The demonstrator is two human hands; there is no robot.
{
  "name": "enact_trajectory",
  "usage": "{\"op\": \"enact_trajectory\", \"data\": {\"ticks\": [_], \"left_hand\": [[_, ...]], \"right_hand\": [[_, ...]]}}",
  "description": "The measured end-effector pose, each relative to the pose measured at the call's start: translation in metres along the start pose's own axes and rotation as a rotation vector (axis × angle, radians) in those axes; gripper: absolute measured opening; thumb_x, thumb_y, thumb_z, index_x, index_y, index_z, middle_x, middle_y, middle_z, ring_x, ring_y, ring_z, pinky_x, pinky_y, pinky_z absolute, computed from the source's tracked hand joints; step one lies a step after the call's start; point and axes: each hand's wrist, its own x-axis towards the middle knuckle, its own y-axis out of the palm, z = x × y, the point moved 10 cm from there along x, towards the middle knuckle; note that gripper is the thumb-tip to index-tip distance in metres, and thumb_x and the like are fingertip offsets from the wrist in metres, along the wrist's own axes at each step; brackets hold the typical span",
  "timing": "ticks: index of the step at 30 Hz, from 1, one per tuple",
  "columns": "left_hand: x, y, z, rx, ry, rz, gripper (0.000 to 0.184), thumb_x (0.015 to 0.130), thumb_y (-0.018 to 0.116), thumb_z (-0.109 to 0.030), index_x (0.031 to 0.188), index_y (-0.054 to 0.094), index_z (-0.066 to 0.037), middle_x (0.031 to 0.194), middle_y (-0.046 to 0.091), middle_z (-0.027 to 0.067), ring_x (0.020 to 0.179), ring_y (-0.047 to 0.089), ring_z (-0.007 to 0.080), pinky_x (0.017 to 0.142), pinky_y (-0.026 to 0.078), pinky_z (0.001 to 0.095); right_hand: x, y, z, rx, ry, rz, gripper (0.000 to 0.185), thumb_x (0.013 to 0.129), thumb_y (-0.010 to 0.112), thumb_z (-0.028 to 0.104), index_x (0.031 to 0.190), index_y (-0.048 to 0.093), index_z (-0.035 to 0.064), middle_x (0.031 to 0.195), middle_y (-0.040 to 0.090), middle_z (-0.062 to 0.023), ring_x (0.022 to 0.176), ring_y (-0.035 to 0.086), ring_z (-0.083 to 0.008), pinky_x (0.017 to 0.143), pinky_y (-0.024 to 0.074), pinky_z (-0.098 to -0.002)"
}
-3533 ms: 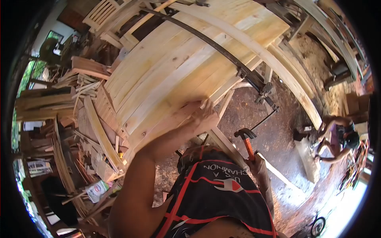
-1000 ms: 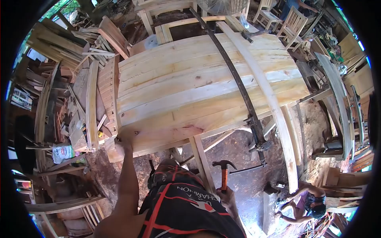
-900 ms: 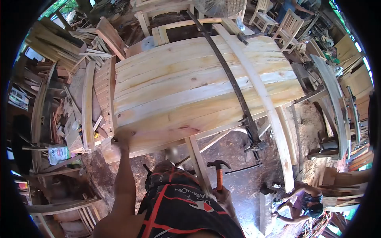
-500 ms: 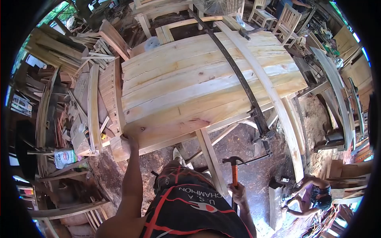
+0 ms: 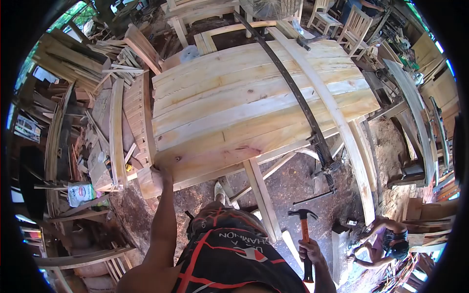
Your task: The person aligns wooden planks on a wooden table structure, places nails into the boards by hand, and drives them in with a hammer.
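Observation:
A wide panel of pale boards [image 5: 215, 105] lies in front of me on a wooden frame. At its near left corner, my left hand [image 5: 163, 177] grips the edge; its fingers are partly hidden. My right hand [image 5: 310, 251] is closed round the handle of a claw hammer [image 5: 305, 227], held upright with its dark head at the top, apart from the panel. A long metal bar clamp [image 5: 288, 80] crosses the panel, its screw and crank handle hanging past the near edge. Beside it a long narrow board [image 5: 325, 97] lies across the panel.
A co-worker [image 5: 388, 241] crouches at the lower right beside a wooden beam. Stacked lumber [image 5: 73, 58] and a slotted board [image 5: 137, 115] stand at the left. Wooden chairs [image 5: 354, 31] and a large fan [image 5: 268, 9] are at the back. A leg brace [image 5: 261, 198] slants down near my feet.
My right hand has moved the hammer rightward and slightly down, away from the clamp's crank handle. The crank handle's angle has shifted. My left hand stays at the panel's corner.

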Motion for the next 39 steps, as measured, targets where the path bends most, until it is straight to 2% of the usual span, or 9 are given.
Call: {"op": "enact_trajectory", "data": {"ticks": [5,13,15,19,21,31,33,35,39], "left_hand": [[-0.013,-0.015,-0.022,0.077,-0.062,0.002,0.039,0.093,0.054,-0.045,0.114,0.058,-0.012,0.108,0.07,0.0127,0.097,0.067,0.0378,0.081,0.05,0.0527],[0.008,0.017,0.022,0.018,-0.055,-0.025,0.039,0.095,0.054,-0.043,0.114,0.059,-0.01,0.107,0.07,0.0144,0.095,0.068,0.038,0.077,0.052,0.0517],[0.028,0.042,0.054,-0.344,0.087,-0.153,0.041,0.095,0.053,-0.043,0.114,0.059,-0.006,0.103,0.071,0.0156,0.091,0.068,0.0367,0.077,0.052,0.0501],[-0.006,-0.012,-0.012,-0.039,0.077,-0.076,0.053,0.092,0.061,-0.048,0.115,0.057,0.0,0.096,0.07,0.0165,0.084,0.067,0.0339,0.074,0.053,0.0475],[-0.01,-0.013,-0.015,0.053,0.012,-0.027,0.042,0.095,0.057,-0.038,0.112,0.057,0.0,0.099,0.069,0.0179,0.088,0.067,0.0342,0.076,0.052,0.0466],[0.001,0.004,0.009,-0.233,0.135,-0.107,0.056,0.094,0.057,-0.052,0.115,0.056,0.001,0.101,0.068,0.017,0.087,0.065,0.0328,0.077,0.051,0.045],[-0.02,-0.021,-0.026,-0.072,0.069,-0.002,0.04,0.094,0.056,-0.036,0.113,0.054,-0.001,0.097,0.065,0.0153,0.086,0.062,0.0324,0.076,0.05,0.044],[-0.02,-0.012,-0.02,-0.108,0.075,-0.023,0.041,0.093,0.057,-0.037,0.115,0.054,-0.002,0.1,0.065,0.0157,0.088,0.062,0.0337,0.078,0.05,0.0442],[-0.01,-0.007,-0.011,0.007,-0.024,0.026,0.044,0.091,0.058,-0.036,0.121,0.052,-0.004,0.11,0.063,0.0158,0.095,0.061,0.0339,0.084,0.049,0.0439]], "right_hand": [[0.002,0.031,-0.026,-0.008,0.083,0.147,0.023,0.094,0.069,0.019,0.086,0.048,0.0128,0.06,0.041,0.0038,0.046,0.042,-0.0095,0.042,0.0375,-0.0292],[0.005,-0.015,0.024,-0.087,-0.103,-0.077,0.024,0.095,0.065,0.027,0.084,0.051,0.0118,0.059,0.044,0.0017,0.042,0.047,-0.0124,0.038,0.0412,-0.0319],[0.01,-0.038,0.031,-0.008,-0.159,-0.148,0.023,0.095,0.064,0.023,0.079,0.05,0.0135,0.057,0.043,0.0023,0.041,0.046,-0.0127,0.036,0.0406,-0.0323],[0.009,-0.006,0.025,-0.035,-0.161,-0.206,0.024,0.094,0.065,0.018,0.077,0.049,0.0147,0.056,0.04,0.0047,0.04,0.043,-0.0108,0.035,0.0361,-0.0293],[0.005,0.053,0.001,-0.059,-0.018,0.094,0.022,0.093,0.069,0.019,0.082,0.05,0.0134,0.057,0.04,0.0047,0.042,0.041,-0.0097,0.038,0.0342,-0.0277],[0.014,-0.011,0.03,0.03,-0.106,-0.127,0.02,0.094,0.066,0.023,0.088,0.053,0.0099,0.059,0.046,0.0021,0.043,0.047,-0.0116,0.038,0.0413,-0.0288],[0.018,-0.005,0.031,0.056,-0.187,-0.156,0.021,0.094,0.065,0.021,0.084,0.051,0.0108,0.058,0.045,0.0017,0.043,0.047,-0.0117,0.037,0.041,-0.0284],[0.009,0.06,0.001,-0.104,0.101,0.095,0.022,0.091,0.068,0.018,0.087,0.047,0.0136,0.059,0.04,0.0033,0.043,0.041,-0.0092,0.039,0.0362,-0.0287],[0.013,0.049,0.016,-0.133,0.038,0.096,0.021,0.093,0.068,0.02,0.092,0.048,0.0133,0.06,0.04,0.0046,0.045,0.041,-0.0083,0.042,0.0358,-0.0278]]}}
